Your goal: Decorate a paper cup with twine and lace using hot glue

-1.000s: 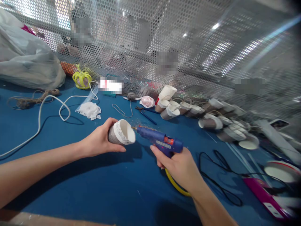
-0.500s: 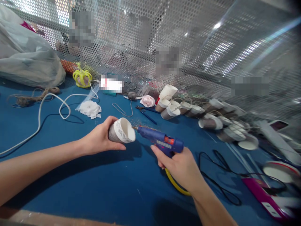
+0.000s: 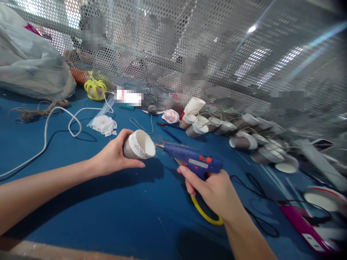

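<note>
My left hand is closed around a paper cup, which has a grey-brown wrap and a white lace band near its rim. The cup lies tilted in the air with its mouth facing right. In my right hand is a blue hot glue gun, its small red light lit. The gun's nozzle points left and ends just right of the cup's rim, seemingly apart from it. Part of a yellow-handled tool, its handle a curved loop, shows below my right hand.
Several wrapped cups stand along the back right. Behind my hands lie pliers, a pink fabric rose, white lace and a twine ball. A white cord crosses the left; a purple power strip sits at right.
The glue gun has moved right, with its nozzle drawn back from the cup's rim. The cup has risen slightly and its mouth has turned a little upward.
</note>
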A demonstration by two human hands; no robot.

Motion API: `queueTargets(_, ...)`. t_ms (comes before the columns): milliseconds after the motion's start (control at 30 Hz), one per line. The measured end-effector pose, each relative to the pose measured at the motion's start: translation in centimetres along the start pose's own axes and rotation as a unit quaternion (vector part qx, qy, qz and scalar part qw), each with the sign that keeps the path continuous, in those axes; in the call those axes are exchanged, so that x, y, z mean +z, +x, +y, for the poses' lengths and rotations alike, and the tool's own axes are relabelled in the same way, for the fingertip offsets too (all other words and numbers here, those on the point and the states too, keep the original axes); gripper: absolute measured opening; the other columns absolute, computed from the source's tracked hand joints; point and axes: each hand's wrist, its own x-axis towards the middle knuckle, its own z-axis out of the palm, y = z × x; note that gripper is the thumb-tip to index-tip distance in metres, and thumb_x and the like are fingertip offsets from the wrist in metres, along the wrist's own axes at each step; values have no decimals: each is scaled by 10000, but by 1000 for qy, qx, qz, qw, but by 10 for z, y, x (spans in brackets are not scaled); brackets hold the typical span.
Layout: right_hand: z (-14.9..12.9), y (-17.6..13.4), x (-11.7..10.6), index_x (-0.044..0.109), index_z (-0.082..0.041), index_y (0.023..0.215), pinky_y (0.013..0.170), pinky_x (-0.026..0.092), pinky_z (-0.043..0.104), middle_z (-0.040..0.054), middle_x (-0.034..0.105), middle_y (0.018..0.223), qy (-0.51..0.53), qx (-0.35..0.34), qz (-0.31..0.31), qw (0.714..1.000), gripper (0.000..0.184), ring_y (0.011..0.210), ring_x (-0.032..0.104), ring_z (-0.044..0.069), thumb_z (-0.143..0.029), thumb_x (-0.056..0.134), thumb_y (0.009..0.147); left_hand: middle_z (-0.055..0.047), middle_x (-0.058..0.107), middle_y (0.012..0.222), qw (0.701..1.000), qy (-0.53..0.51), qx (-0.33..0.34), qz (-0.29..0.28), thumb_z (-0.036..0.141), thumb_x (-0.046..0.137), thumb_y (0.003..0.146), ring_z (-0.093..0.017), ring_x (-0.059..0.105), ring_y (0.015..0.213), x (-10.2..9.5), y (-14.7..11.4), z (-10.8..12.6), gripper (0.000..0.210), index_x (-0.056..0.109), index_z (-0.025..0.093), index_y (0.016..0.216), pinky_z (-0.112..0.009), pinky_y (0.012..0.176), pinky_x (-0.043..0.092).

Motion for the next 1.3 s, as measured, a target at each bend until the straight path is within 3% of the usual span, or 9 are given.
queueTargets(333, 7, 1, 2, 560, -211, 473, 413, 463, 226, -21, 518, 356, -58, -21, 17, 998, 373, 345, 513, 123, -424, 545, 778, -39, 587, 972, 1000, 28, 6, 12, 416, 734, 587, -230, 581, 903, 0, -1, 3, 616, 370, 195, 1032, -345, 769, 473)
queueTargets(567, 4, -1, 1, 461, -227, 370, 428, 467, 226, -18, 525, 351, -56, -32, 16, 998, 453, 341, 528, 122, -415, 551, 773, -48, 582, 990, 999, 40, 18, 18, 414, 740, 591, -236, 581, 913, -1, -1, 1, 627, 374, 189, 1047, -356, 775, 479)
queueTargets(900, -2, -2, 1, 447, -232, 377, 418, 457, 224, -24, 517, 360, -35, -2, 16, 999, 443, 358, 516, 120, -396, 570, 770, -52, 572, 997, 998, 40, 29, 29, 402, 744, 594, -232, 574, 914, -2, -1, 1, 627, 368, 190, 1049, -354, 775, 475)
queueTargets(1167, -7, -7, -1, 506, -205, 438, 457, 440, 249, -26, 483, 359, 19, 21, 2, 1000, 400, 372, 493, 117, -410, 584, 773, -52, 568, 1008, 998, 25, 29, 45, 378, 757, 577, -233, 564, 935, -1, -1, -1, 647, 365, 189, 1056, -375, 807, 462)
queueTargets(1300, -4, -3, 0, 620, -162, 702, 388, 369, 234, -56, 469, 369, 165, 43, -32, 985, 240, 335, 406, 89, -396, 616, 754, -57, 571, 1022, 999, -27, 23, 32, 358, 768, 565, -232, 555, 960, 1, 0, -2, 660, 372, 181, 1062, -376, 842, 452)
